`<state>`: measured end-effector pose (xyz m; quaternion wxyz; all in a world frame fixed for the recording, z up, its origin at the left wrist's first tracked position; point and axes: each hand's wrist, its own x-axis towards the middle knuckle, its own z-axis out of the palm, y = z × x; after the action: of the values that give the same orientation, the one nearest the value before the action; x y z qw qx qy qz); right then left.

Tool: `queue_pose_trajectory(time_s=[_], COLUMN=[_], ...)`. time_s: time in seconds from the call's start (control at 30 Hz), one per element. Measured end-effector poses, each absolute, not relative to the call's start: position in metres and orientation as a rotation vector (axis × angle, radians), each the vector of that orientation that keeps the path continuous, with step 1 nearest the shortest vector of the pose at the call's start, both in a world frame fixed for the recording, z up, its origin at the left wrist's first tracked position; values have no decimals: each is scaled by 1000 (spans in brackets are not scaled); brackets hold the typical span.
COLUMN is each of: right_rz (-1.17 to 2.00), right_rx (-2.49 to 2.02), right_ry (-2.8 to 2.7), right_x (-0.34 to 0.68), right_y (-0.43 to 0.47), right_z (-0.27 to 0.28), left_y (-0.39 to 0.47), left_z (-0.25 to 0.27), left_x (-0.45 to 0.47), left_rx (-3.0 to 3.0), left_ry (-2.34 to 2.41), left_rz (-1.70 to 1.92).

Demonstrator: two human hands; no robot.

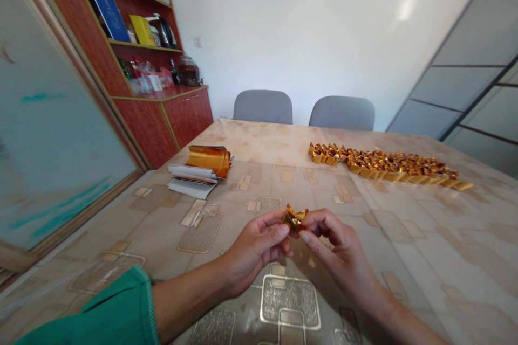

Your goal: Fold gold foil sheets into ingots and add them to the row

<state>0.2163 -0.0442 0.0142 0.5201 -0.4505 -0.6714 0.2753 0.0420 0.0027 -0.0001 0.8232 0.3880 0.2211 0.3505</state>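
Observation:
Between my two hands, above the table, is a small folded piece of shiny gold foil paper (295,217). My left hand (259,240) pinches its left side between thumb and fingers. On its right side, the thumb and forefinger of my right hand (334,240) close on it too. Beyond my left hand lies a stack of curled gold foil sheets (208,159), with white-backed sheets (193,180) at its near side. Many folded gold foil pieces (384,164) sit in close rows on the far right of the table.
A patterned cover lies over the table (238,215). Two grey chairs (263,107) stand at its far edge, before a white wall. A reddish-brown cabinet (186,116) with bottles and boxes is at the back left, beside a sliding glass door (60,118).

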Motion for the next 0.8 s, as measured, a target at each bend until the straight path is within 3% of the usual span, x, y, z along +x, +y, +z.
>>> queue_pose_trajectory(time_s=[0.5, 0.8], right_rz=[788, 518], right_rx=[-1205, -1195], right_ry=[-1599, -1715], right_x=[207, 204], right_y=[-43, -43], right_z=[14, 17], left_y=[3, 0], left_z=[-2, 3], left_x=[45, 47], left_rx=[775, 695], left_ry=[613, 569], left_rz=[851, 868])
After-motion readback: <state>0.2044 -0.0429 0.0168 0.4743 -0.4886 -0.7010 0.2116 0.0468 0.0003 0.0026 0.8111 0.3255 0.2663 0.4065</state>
